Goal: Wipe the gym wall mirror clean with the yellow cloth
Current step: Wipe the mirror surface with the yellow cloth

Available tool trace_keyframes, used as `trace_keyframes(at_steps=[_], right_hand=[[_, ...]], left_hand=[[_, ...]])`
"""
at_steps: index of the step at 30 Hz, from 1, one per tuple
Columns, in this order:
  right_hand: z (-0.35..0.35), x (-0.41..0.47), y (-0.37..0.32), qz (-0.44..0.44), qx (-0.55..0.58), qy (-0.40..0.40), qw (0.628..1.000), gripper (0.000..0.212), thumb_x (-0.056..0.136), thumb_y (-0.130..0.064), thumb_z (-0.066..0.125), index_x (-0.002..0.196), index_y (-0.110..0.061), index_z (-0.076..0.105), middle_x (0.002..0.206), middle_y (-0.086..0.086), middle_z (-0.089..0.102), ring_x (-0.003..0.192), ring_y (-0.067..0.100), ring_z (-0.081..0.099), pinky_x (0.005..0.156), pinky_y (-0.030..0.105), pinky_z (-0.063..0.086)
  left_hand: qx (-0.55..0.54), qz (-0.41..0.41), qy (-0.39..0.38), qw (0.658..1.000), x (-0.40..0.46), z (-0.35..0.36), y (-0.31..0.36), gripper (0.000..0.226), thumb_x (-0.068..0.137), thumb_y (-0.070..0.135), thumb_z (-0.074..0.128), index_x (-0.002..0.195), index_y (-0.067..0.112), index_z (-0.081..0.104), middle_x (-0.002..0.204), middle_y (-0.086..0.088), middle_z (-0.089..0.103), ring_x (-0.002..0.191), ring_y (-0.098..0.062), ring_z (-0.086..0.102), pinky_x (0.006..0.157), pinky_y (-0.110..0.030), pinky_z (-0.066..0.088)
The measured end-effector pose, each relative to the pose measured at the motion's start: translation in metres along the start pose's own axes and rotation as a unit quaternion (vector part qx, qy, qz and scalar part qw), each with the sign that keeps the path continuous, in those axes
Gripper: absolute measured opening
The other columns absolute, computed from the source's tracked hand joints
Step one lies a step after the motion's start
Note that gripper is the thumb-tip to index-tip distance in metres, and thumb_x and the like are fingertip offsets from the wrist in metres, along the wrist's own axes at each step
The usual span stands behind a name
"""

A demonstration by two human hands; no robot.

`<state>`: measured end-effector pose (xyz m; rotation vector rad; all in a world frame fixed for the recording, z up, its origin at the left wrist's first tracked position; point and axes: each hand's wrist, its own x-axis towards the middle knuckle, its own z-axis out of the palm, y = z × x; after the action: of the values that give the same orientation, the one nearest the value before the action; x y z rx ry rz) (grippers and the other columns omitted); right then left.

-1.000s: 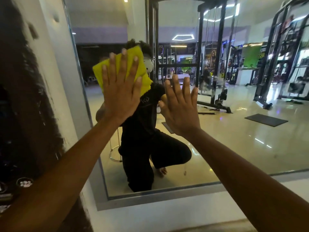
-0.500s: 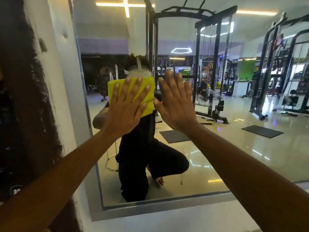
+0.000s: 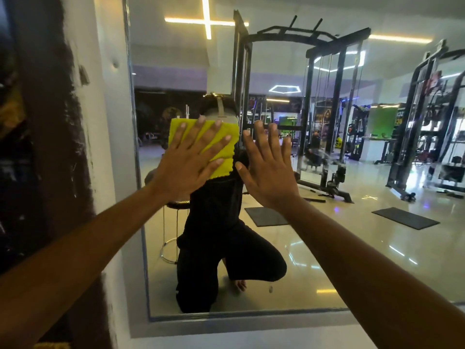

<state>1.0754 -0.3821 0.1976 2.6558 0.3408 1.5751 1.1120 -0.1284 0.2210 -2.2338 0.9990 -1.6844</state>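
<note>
Left hand (image 3: 187,167) presses the cloth (image 3: 221,139) flat, fingers spread, mid-frame on the mirror (image 3: 327,248) to wipe; right hand (image 3: 270,172), open and empty, braces beside it.

Matt, woven yellow cloth (image 3: 221,147) against the glossy, smooth glass mirror (image 3: 352,260).

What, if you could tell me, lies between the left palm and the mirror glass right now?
In the head view, the yellow cloth lies there: the left hand presses it flat against the mirror, fingers spread.
</note>
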Motion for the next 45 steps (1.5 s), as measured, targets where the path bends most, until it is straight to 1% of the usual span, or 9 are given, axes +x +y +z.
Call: trace_keyframes(at_steps=[7, 13, 19, 25, 30, 34, 37, 42, 45], right_hand=[[0.004, 0.000, 0.001, 0.001, 0.002, 0.018, 1.000, 0.077, 0.117, -0.057, 0.039, 0.179, -0.026, 0.007, 0.186, 0.005, -0.012, 0.171, 0.033, -0.018, 0.136, 0.065, -0.004], [0.005, -0.001, 0.000, -0.001, 0.010, 0.022, 1.000, 0.075, 0.117, -0.056, 0.038, 0.179, -0.026, 0.007, 0.186, 0.005, -0.012, 0.171, 0.033, -0.017, 0.135, 0.066, -0.003], [0.009, -0.001, -0.004, 0.016, 0.004, 0.040, 0.999, 0.077, 0.116, -0.054, 0.042, 0.179, -0.025, 0.009, 0.186, 0.004, -0.011, 0.171, 0.032, -0.016, 0.136, 0.065, -0.004], [0.008, -0.002, -0.004, 0.008, 0.012, 0.052, 0.999, 0.076, 0.115, -0.052, 0.045, 0.178, -0.024, 0.014, 0.187, 0.004, -0.007, 0.172, 0.032, -0.013, 0.136, 0.066, -0.002], [0.009, -0.002, -0.007, 0.017, 0.010, 0.052, 0.998, 0.079, 0.115, -0.052, 0.046, 0.178, -0.022, 0.011, 0.186, 0.004, -0.008, 0.171, 0.031, -0.015, 0.136, 0.065, -0.002], [0.004, -0.004, -0.008, 0.042, 0.078, 0.074, 0.993, 0.081, 0.116, -0.047, 0.049, 0.178, -0.012, 0.009, 0.187, 0.005, -0.001, 0.173, 0.026, -0.009, 0.138, 0.061, 0.002], [-0.003, -0.013, -0.007, 0.052, 0.086, 0.072, 0.992, 0.078, 0.117, -0.048, 0.042, 0.178, -0.013, 0.009, 0.187, 0.005, -0.004, 0.173, 0.025, -0.009, 0.138, 0.060, 0.004], [-0.001, -0.034, -0.008, 0.057, 0.058, 0.011, 0.997, 0.075, 0.118, -0.054, 0.035, 0.178, -0.016, 0.010, 0.187, 0.004, -0.007, 0.172, 0.024, -0.013, 0.139, 0.056, 0.000], [0.003, -0.056, -0.006, 0.050, 0.068, -0.018, 0.996, 0.079, 0.116, -0.055, 0.039, 0.178, -0.015, 0.010, 0.186, 0.005, -0.007, 0.172, 0.024, -0.013, 0.139, 0.059, 0.003]], left_hand=[[-0.036, -0.190, 0.063, 0.979, 0.045, -0.021, -0.037, 0.062, 0.119, 0.051, 0.025, 0.175, 0.032, 0.009, 0.183, -0.007, 0.004, 0.169, -0.037, 0.001, 0.135, -0.059, -0.002], [-0.003, 0.102, -0.036, 0.994, -0.006, -0.002, -0.027, 0.063, 0.117, 0.049, 0.029, 0.175, 0.027, 0.018, 0.183, -0.006, 0.005, 0.169, -0.035, 0.001, 0.134, -0.063, 0.005], [-0.034, -0.191, 0.072, 0.978, 0.063, -0.025, -0.049, 0.062, 0.118, 0.052, 0.027, 0.175, 0.034, 0.010, 0.183, -0.003, 0.005, 0.169, -0.036, 0.001, 0.135, -0.061, 0.001], [0.003, 0.098, -0.018, 0.995, 0.040, -0.016, -0.044, 0.062, 0.118, 0.053, 0.024, 0.175, 0.029, 0.015, 0.183, -0.006, 0.006, 0.169, -0.035, 0.001, 0.134, -0.064, 0.005], [-0.039, -0.129, 0.057, 0.989, 0.095, -0.039, -0.070, 0.063, 0.116, 0.060, 0.015, 0.174, 0.037, 0.010, 0.184, -0.001, 0.005, 0.169, -0.036, -0.001, 0.133, -0.065, 0.004], [-0.008, 0.058, -0.006, 0.998, 0.056, -0.014, -0.013, 0.061, 0.118, 0.052, 0.022, 0.175, 0.031, 0.013, 0.183, -0.003, 0.004, 0.169, -0.037, -0.001, 0.134, -0.063, 0.005], [-0.005, 0.182, -0.034, 0.983, 0.051, -0.020, -0.044, 0.063, 0.117, 0.055, 0.019, 0.174, 0.028, 0.020, 0.182, -0.007, 0.012, 0.168, -0.038, 0.006, 0.135, -0.062, 0.002], [-0.030, -0.085, 0.050, 0.995, 0.038, -0.018, -0.044, 0.060, 0.119, 0.051, 0.028, 0.175, 0.032, 0.015, 0.183, -0.004, 0.008, 0.169, -0.038, 0.003, 0.134, -0.063, 0.003], [-0.027, 0.066, -0.039, 0.997, -0.042, 0.016, 0.028, 0.062, 0.118, 0.047, 0.029, 0.175, 0.030, 0.013, 0.183, -0.005, 0.004, 0.168, -0.039, 0.001, 0.133, -0.065, 0.008]])
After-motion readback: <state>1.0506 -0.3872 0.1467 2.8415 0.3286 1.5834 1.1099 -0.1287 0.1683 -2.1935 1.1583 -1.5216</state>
